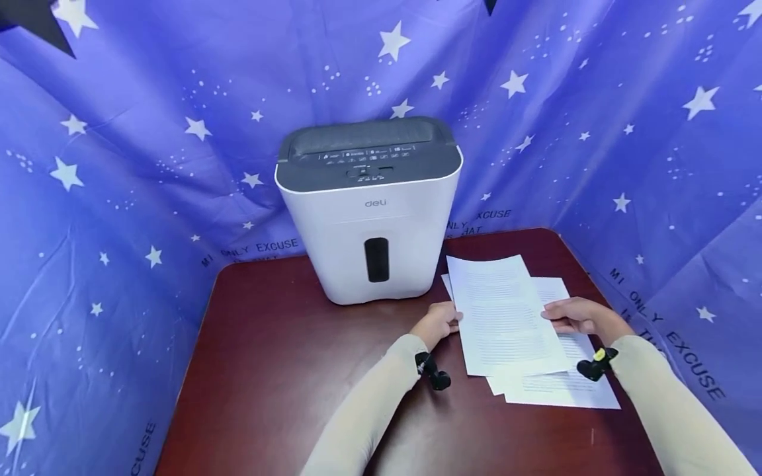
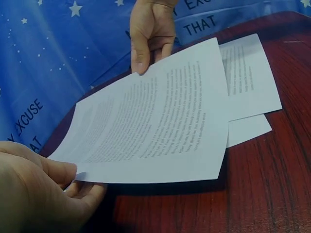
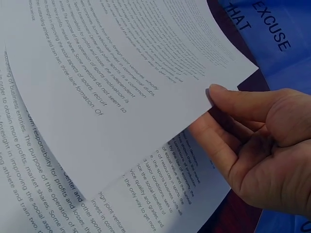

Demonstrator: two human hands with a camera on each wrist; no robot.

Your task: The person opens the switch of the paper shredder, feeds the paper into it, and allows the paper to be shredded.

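A printed sheet of paper [image 1: 506, 317] is held between both hands, raised over other printed sheets [image 1: 571, 387] lying on the table. My left hand [image 1: 439, 322] pinches its left edge, thumb on top and fingers beneath, as the left wrist view shows on the sheet [image 2: 160, 126]. On the opposite edge, my right hand [image 1: 577, 316] pinches the paper between thumb and fingers. In the right wrist view the right thumb [image 3: 233, 99] lies on the sheet's edge, and the lower pages [image 3: 34, 160] show underneath.
A white paper shredder [image 1: 345, 231] with a dark grey top stands at the back of the dark red table [image 1: 268, 370], left of the papers. Blue star-patterned cloth [image 1: 178, 132] hangs close behind and on both sides.
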